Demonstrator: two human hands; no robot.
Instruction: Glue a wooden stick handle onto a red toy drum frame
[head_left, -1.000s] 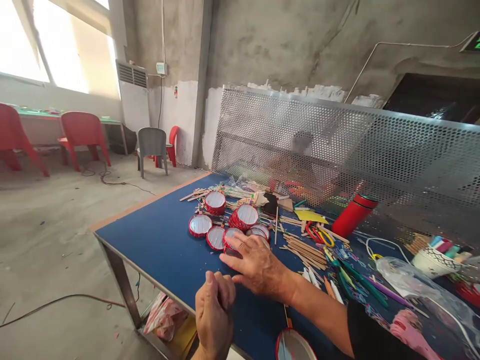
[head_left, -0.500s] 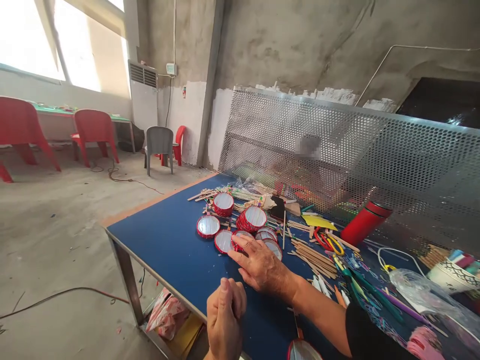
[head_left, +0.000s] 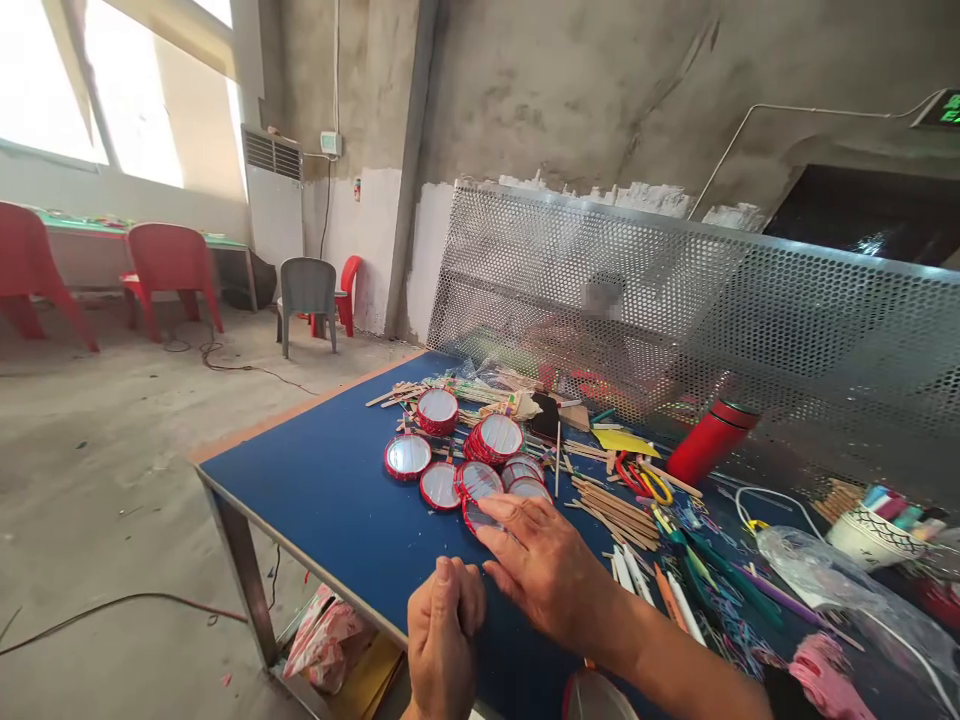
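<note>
Fingers of the right hand (head_left: 551, 560) reach out flat and loosely apart over the nearest red-rimmed disc (head_left: 474, 516) of the cluster; they overlap its face, but I cannot tell whether they press on it or only hover. The left hand (head_left: 444, 635) is curled closed, thumb up, by the front edge of the counter (head_left: 322, 460); whether it encloses anything is hidden.

Just beyond the right fingertips, a second disc (head_left: 480, 480) overlaps the nearest one, with others beside it and two stacks, a neat one (head_left: 437, 408) and a leaning one (head_left: 498, 436), behind. Another disc (head_left: 598, 697) lies by the right forearm, cut off by the view. Flat wooden sticks (head_left: 615, 512) spread to the right of the cluster, with a red bottle (head_left: 712, 440) farther back.

This looks like a placing or straightening step among the discs. Shifting the nearest one would call for light fingertip contact at its rim, without disturbing the overlapping disc.
</note>
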